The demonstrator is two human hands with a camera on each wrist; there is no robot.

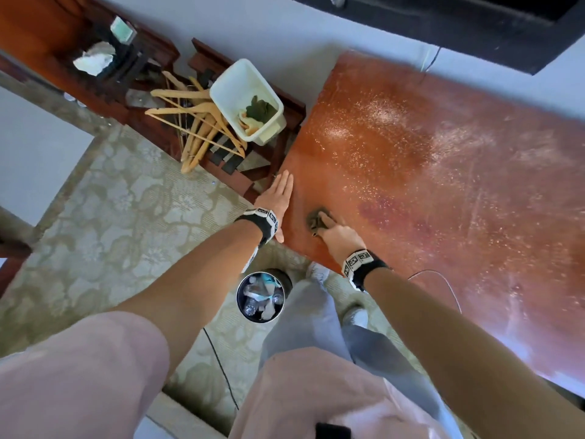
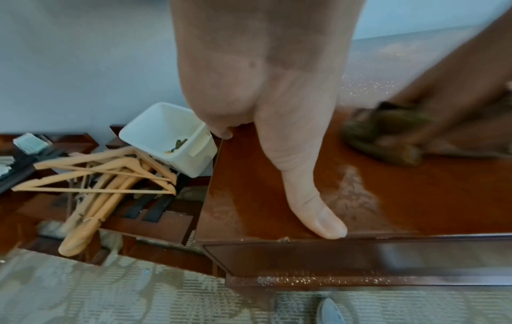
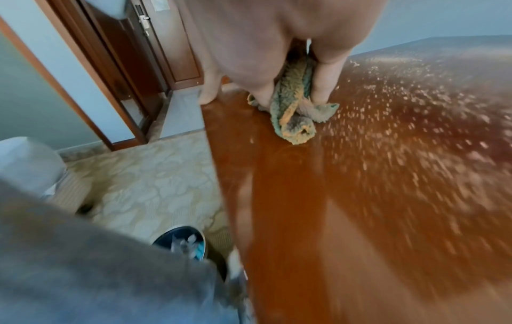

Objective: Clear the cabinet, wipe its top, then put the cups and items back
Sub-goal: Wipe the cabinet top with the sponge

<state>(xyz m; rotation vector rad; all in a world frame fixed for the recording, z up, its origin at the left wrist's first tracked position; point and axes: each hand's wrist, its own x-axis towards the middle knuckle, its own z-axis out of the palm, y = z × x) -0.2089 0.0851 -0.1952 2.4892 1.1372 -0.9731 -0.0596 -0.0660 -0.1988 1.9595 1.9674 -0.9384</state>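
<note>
1. Wiping stage: the right hand (image 1: 337, 232) presses a bunched green-and-orange cloth (image 3: 293, 116) onto the cabinet top (image 1: 443, 172) near its front left corner, fingers curled over the cloth and pinching it against the wood; bunching probably concentrates pressure on the dust.
2. Left hand (image 1: 278, 198) lies flat along the cabinet's left edge, fingers straight and pressed together, thumb (image 2: 313, 210) spread toward the front edge; judged to brace the body during the stroke.
3. Cabinet top carries nothing but the cloth; pale specks cover most of it, while a cleaner band shows beside the cloth, so wiping appears barely begun.
4. White plastic bin (image 1: 231, 87), on a low wooden rack left of the cabinet, holds a green item and something orange; what they are cannot be told.
5. Wooden hangers (image 1: 196, 128) lie heaped beside that bin.
6. Round wastebasket (image 1: 261, 296) on the carpet holds crumpled refuse.
7. Cups are not visible in any view.
</note>
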